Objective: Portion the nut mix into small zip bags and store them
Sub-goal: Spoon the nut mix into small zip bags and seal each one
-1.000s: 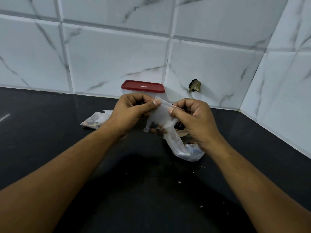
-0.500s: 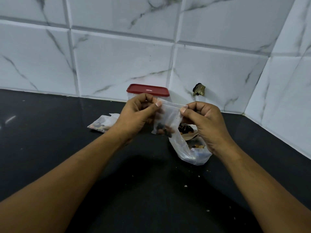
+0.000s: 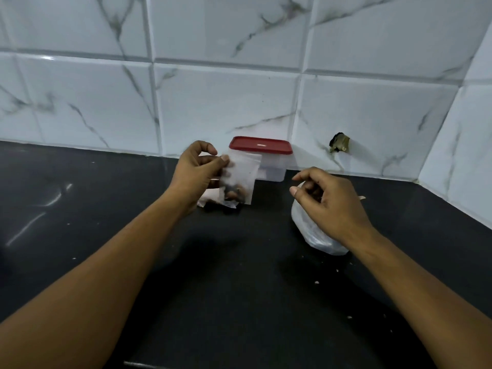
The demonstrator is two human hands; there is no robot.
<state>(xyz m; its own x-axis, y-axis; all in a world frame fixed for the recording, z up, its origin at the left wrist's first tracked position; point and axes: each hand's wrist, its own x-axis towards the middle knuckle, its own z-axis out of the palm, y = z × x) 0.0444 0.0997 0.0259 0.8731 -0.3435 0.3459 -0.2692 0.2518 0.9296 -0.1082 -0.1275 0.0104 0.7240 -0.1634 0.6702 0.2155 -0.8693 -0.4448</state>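
Left hand (image 3: 197, 171): pinching the small zip bag (image 3: 242, 177) at its ten o'clock corner.
Right hand (image 3: 330, 201): hovering at its three o'clock, loose, grasping nothing.

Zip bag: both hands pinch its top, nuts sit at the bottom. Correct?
Not quite. Only the left hand pinches the zip bag, near its top; the right hand is apart from it, over the big bag, holding nothing. The nuts do sit at the bottom. Head view.

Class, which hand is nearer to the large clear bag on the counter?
Right. The right hand is over the large clear bag; the left hand is off to its left, pinching a small zip bag.
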